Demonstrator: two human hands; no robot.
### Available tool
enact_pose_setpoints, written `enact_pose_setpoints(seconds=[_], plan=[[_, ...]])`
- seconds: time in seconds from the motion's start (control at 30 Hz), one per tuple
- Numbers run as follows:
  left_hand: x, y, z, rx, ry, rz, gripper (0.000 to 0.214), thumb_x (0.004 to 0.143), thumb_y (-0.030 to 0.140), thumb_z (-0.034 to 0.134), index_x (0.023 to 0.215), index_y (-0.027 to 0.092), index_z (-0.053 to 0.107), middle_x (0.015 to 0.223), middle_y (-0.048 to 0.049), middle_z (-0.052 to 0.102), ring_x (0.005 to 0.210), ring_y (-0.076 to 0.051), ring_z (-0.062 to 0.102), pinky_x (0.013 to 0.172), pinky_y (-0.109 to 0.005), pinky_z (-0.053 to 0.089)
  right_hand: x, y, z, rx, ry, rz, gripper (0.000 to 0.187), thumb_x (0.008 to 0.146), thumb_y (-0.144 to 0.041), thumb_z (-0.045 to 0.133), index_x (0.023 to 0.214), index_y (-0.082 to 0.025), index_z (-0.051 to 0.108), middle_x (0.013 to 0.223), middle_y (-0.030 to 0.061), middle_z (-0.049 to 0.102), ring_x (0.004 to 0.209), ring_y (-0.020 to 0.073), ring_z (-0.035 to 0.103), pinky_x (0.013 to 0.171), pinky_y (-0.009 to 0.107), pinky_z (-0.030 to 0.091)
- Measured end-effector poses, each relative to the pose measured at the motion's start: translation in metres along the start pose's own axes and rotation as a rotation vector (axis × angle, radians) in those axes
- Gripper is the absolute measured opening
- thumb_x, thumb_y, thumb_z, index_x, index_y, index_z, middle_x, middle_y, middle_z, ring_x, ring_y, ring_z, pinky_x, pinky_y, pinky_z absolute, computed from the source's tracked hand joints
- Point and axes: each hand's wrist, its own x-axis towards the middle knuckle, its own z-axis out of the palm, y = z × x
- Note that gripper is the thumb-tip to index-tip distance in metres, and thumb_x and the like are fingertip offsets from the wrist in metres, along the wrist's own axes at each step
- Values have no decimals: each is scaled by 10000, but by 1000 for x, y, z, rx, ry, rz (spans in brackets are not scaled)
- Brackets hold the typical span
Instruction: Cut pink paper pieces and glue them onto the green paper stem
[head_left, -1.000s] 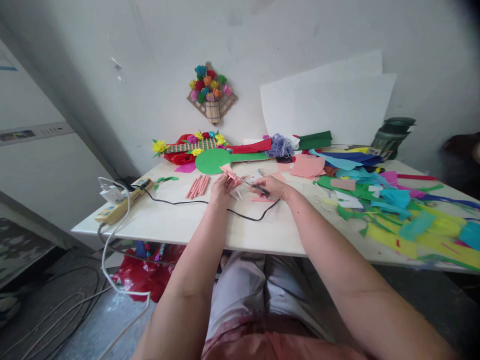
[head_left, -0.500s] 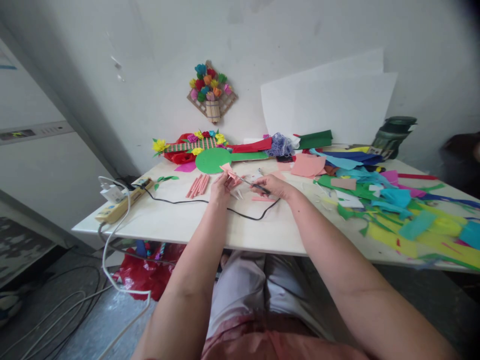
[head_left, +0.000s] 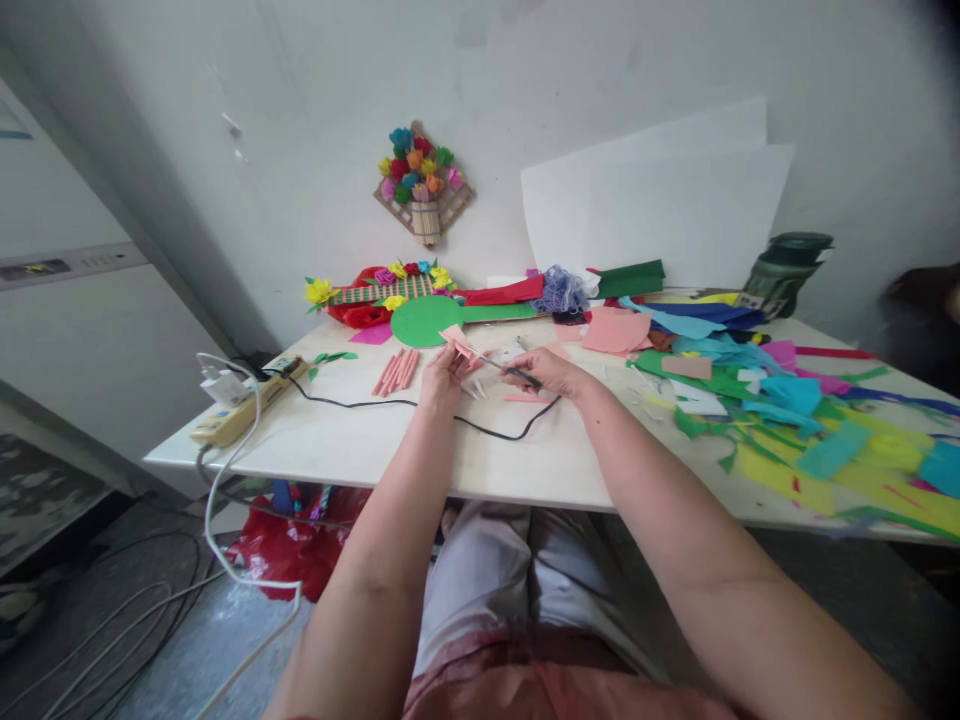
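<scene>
At the worktop's (head_left: 337, 445) left end lies a power strip (head_left: 244, 408), its cord (head_left: 495, 436) running right, passing under the left forearm. Right of the strip are paper leaves (head_left: 330, 358), then a row of paper rolls (head_left: 396, 372), left of the left hand (head_left: 444, 372). A paper piece (head_left: 452, 336) sits in that hand, scissors (head_left: 523, 380) in the right hand (head_left: 547, 373). Beyond the hands lies a cardboard cut-out (head_left: 426, 323), with a flowered lattice (head_left: 375, 291) behind it, far left; a yarn bundle (head_left: 561, 290) lies to its right. Paper scraps (head_left: 780, 397) cover the right end, a bottle (head_left: 784, 280) behind them. Large sheets (head_left: 652, 215) lean on the wall (head_left: 637, 70) (a flower hanging (head_left: 426, 225) is mounted farther left). On the floor, left, is a bag (head_left: 285, 550).
</scene>
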Motion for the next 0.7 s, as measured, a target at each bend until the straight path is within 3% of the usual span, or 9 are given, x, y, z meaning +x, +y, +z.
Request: enact_pose_setpoints(seconds=[0.27,0.5,0.7], plan=[[-3,2,3,-11,-12,-13,68,790,123,607,723,129,614,668,2,641,630,-66,616,742,-206,528,1,1,0,12,19,0,303,633,-329,711,795,-77,672,457,-47,499,356,20,354,366,178,291],[-6,4,3,25,-59,-36,68,780,135,596,718,127,623,678,-25,643,619,-103,623,766,-289,540,3,1,1,44,77,-8,256,584,-285,724,752,-97,676,497,-35,522,380,30,383,364,182,317],[-7,4,4,67,-88,-34,62,693,83,644,667,121,602,620,-21,627,581,-115,625,772,-320,544,6,6,0,45,84,-18,296,544,-319,747,736,-108,669,532,-29,537,420,46,427,372,177,329]])
